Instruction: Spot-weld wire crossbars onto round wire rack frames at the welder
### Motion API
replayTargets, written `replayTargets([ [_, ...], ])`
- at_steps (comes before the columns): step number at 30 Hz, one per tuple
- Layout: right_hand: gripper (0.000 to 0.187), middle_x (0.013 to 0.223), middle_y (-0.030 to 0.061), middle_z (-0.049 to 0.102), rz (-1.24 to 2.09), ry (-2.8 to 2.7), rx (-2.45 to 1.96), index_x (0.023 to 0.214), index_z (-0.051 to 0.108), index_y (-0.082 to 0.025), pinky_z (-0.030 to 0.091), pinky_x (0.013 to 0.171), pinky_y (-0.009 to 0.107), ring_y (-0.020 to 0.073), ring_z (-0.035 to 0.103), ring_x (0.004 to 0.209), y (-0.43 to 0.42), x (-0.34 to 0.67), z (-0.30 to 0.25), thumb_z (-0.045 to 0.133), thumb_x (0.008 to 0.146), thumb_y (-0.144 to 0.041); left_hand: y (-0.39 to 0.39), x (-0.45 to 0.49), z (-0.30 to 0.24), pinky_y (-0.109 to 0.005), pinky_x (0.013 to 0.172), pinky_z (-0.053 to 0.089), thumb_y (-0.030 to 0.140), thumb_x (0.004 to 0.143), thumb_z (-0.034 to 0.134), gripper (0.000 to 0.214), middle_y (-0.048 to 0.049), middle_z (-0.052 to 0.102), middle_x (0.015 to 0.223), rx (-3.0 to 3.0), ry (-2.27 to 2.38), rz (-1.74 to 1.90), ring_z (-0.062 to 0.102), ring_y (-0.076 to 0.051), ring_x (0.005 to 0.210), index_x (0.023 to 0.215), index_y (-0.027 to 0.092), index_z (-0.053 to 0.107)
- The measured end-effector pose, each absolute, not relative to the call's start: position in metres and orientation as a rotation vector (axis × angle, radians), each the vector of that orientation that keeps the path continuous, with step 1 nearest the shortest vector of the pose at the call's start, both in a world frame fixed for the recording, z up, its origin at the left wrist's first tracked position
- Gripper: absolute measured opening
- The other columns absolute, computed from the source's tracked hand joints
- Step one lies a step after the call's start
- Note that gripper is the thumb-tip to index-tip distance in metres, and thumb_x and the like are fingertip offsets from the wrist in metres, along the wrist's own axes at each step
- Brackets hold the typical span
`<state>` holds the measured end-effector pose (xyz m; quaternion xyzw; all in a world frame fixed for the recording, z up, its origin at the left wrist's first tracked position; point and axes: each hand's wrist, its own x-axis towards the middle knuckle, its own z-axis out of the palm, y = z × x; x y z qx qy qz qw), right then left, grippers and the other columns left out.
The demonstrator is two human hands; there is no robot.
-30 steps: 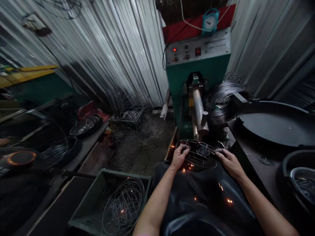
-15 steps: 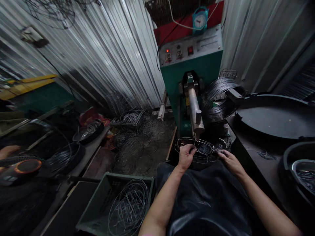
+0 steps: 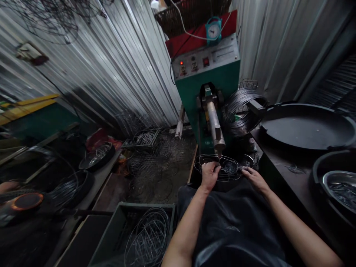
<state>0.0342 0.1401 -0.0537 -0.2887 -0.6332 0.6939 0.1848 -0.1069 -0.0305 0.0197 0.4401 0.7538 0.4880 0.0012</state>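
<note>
Below the metal arm (image 3: 214,124) of a green machine (image 3: 186,92), I see a round wire frame (image 3: 233,160). My left hand (image 3: 209,175) pinches the frame's near left side, close under the pointed tip of the arm. Fingers of my right hand (image 3: 253,178) are closed on the frame's right edge. The fine wires between my fingers are too small to make out. Under the frame, small metal pieces lie in a dark container, partly hidden by the wires and hands.
A green crate (image 3: 111,237) of wire frames stands at lower left. To the right are a wire coil (image 3: 241,111), a large black tray (image 3: 308,128) and a metal bowl (image 3: 330,181) of small pieces. Another person's hand (image 3: 8,186) shows at far left.
The camera view has shifted slightly, so the machine and the right-hand bench sit further left. Both hands keep their hold on the wire frame under the arm's tip.
</note>
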Motion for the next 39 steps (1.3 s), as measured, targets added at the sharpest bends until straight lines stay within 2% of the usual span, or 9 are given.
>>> replayTargets([
  [5,0.043,0.081,0.0025,0.066,1.955,-1.783,-0.785,0.089,0.063,-0.018,0.047,0.068,0.028,0.0172,0.060,0.074,0.145,0.035,-0.057,0.066,0.066,-0.054,-0.029,-0.109,0.017,-0.035,0.083,0.036,0.024,0.080,0.058,0.007,-0.0042,0.067,0.082,1.356,2.328,1.556,0.059,-0.019,0.082,0.081,0.020,0.064],
  [16,0.048,0.076,0.0031,0.066,1.871,-1.834,-0.837,0.085,0.064,-0.019,0.046,0.062,0.028,0.0178,0.059,0.069,0.150,0.043,-0.049,0.064,0.062,-0.061,-0.028,-0.109,0.015,-0.033,0.084,0.038,0.027,0.079,0.057,0.010,-0.0046,0.067,0.083,1.262,2.218,1.610,0.058,-0.019,0.083,0.081,0.020,0.064],
  [21,0.045,0.086,0.0056,0.068,1.746,-1.950,-0.844,0.085,0.066,-0.019,0.047,0.071,0.031,0.0222,0.060,0.082,0.147,0.046,-0.042,0.062,0.065,-0.059,-0.028,-0.112,0.017,-0.031,0.081,0.041,0.028,0.079,0.057,0.011,-0.0043,0.066,0.080,1.308,2.168,1.610,0.058,-0.017,0.080,0.080,0.019,0.064],
  [25,0.043,0.086,0.0060,0.067,1.671,-1.948,-0.848,0.083,0.065,-0.019,0.046,0.075,0.033,0.0238,0.059,0.085,0.143,0.047,-0.037,0.061,0.065,-0.058,-0.028,-0.113,0.016,-0.030,0.081,0.041,0.029,0.080,0.055,0.013,-0.0042,0.066,0.082,1.324,2.122,1.625,0.058,-0.017,0.080,0.080,0.019,0.063],
  [29,0.040,0.085,0.0056,0.067,1.521,-1.934,-0.848,0.078,0.063,-0.020,0.045,0.079,0.036,0.0242,0.059,0.085,0.132,0.057,-0.026,0.059,0.066,-0.058,-0.030,-0.117,0.012,-0.029,0.079,0.042,0.033,0.080,0.055,0.016,-0.0036,0.064,0.081,1.245,2.020,1.614,0.056,-0.016,0.079,0.081,0.019,0.062],
  [35,0.026,0.087,0.0068,0.064,1.163,-2.063,-0.651,0.077,0.061,-0.023,0.044,0.083,0.037,0.0237,0.058,0.087,0.109,0.078,0.013,0.053,0.076,-0.048,-0.028,-0.119,0.001,-0.027,0.080,0.042,0.037,0.078,0.057,0.021,-0.0012,0.061,0.082,1.018,1.844,1.749,0.054,-0.014,0.082,0.085,0.017,0.059],
  [39,0.023,0.084,0.0069,0.063,1.030,-2.087,-0.655,0.078,0.058,-0.023,0.045,0.079,0.036,0.0227,0.058,0.084,0.100,0.079,0.027,0.049,0.080,-0.045,-0.031,-0.104,-0.009,-0.030,0.088,0.041,0.038,0.080,0.056,0.028,-0.0060,0.060,0.099,0.924,1.931,1.923,0.055,-0.016,0.094,0.099,0.017,0.056],
])
